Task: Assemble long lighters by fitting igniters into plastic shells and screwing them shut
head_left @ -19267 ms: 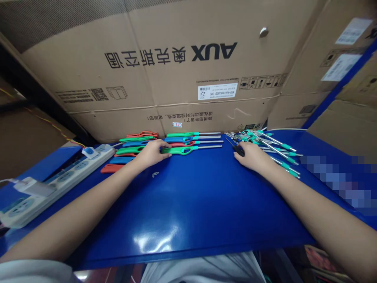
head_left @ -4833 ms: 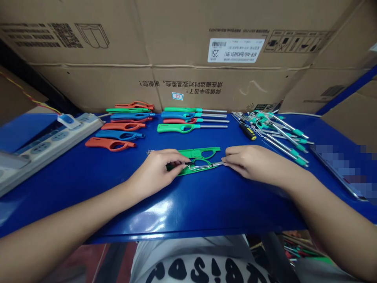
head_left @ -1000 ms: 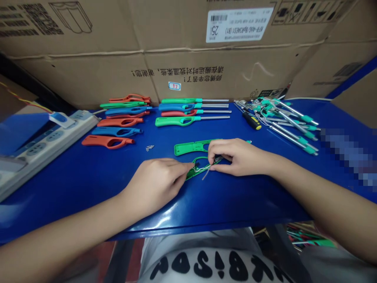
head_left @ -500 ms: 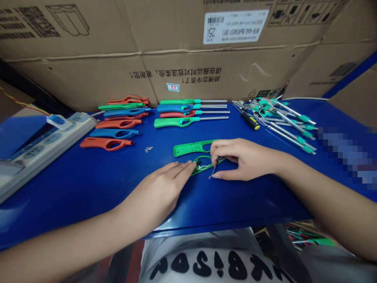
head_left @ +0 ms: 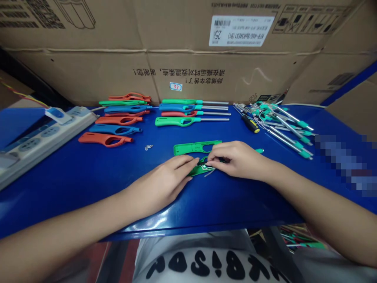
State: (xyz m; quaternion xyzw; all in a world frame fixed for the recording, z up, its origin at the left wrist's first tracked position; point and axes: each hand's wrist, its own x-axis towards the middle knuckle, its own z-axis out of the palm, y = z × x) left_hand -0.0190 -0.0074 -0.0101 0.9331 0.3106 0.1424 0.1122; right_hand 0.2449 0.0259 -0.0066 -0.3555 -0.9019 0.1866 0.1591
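Note:
Near the middle of the blue table lies a green lighter shell half (head_left: 196, 171), with a dark part and thin white wires in its handle. My left hand (head_left: 166, 184) holds its left end, fingers pressed together over the handle. From the right, my right hand (head_left: 235, 159) pinches at the wires (head_left: 209, 168) inside this half; its fingertips hide exactly what they grip. A thin clear tube sticks out below them. Just behind lies the other green shell half (head_left: 188, 149), hollow side up. A teal tip (head_left: 259, 151) shows past my right hand.
Orange, blue and green lighter shells (head_left: 106, 138) lie back left, and assembled lighters (head_left: 176, 122) back centre. Small screws (head_left: 149, 147) lie in a pile. Back right are metal lighter tubes (head_left: 290, 139) and a screwdriver (head_left: 251, 124). A power strip (head_left: 44, 137) runs along the left; a cardboard box (head_left: 182, 51) stands behind.
My right fingertips have moved left from the tube to the wires in the shell half and closed there. My left hand stays on the handle. The view has shifted slightly.

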